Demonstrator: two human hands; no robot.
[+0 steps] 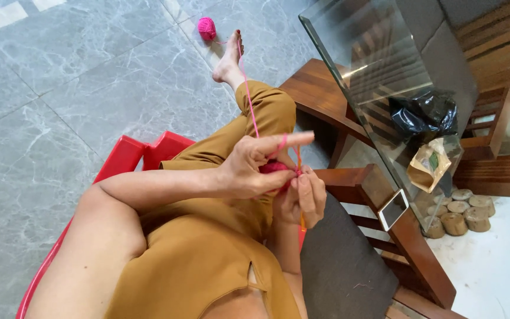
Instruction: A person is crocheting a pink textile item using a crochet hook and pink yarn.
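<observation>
A: What filled most of the view?

B: The grey marble floor was the largest thing; next came the glass tabletop on the far side, then the red plastic chair where the person sat in a mustard outfit, one bare foot stretched out on the floor.

A: And the hands?

B: They met in front of the raised knee; the left hand was closed round a small pink crochet piece, its forefinger held out straight with the pink yarn strand looped over it; the right hand lay just beside and below, fingers curled tight, pinching the same piece and gripping an orange crochet hook, though the hook's tip was hidden.

A: Where did the yarn go?

B: It ran taut from that forefinger up past the knee and foot to a pink yarn ball lying on the floor, well apart from the hands.

A: Anything near enough to crowd them?

B: A wooden chair with a dark cushion stood just beside the right hand; a phone lay at the tabletop's near corner; on the glass there were also a black plastic bag and a brown paper packet; small wooden log slices sat on the pale floor under the tabletop's end.
</observation>
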